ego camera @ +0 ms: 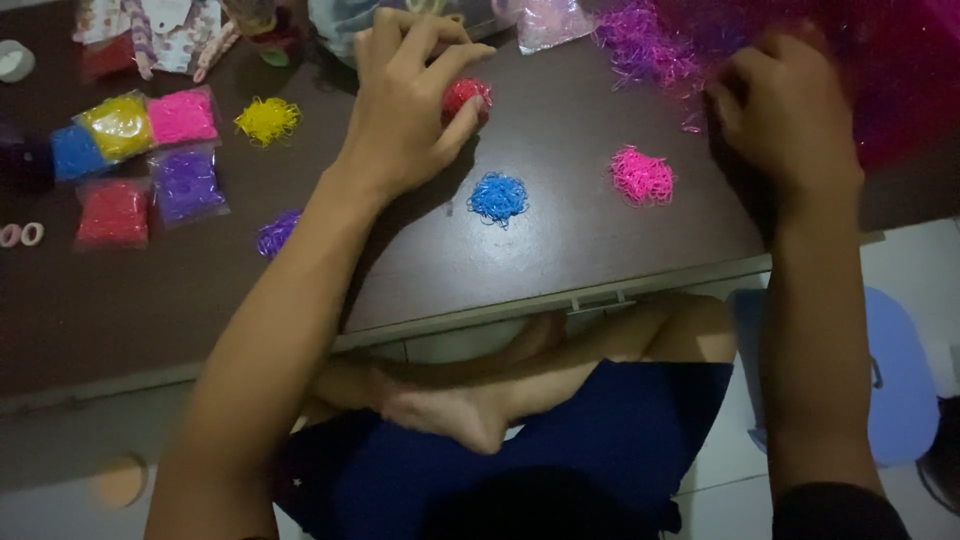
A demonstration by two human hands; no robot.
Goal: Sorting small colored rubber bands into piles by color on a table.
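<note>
My left hand [405,100] rests on the dark brown table [560,250], its fingers and thumb pinched around a small red clump of tiny elastic bands [466,96]. My right hand [785,115] is curled at the edge of a big pink and purple heap of bands [880,70] at the far right. Between my hands lie a blue clump [497,196] and a pink clump [642,175]. Left of my arm lie a yellow clump [267,119] and a small purple clump [276,233].
Several clear bags of bands lie at the left: yellow [118,125], pink [182,116], blue [75,152], purple [187,185], red [111,213]. Loose magenta bands [640,45] spread at the back. My crossed legs and a blue stool [900,370] sit below the table edge.
</note>
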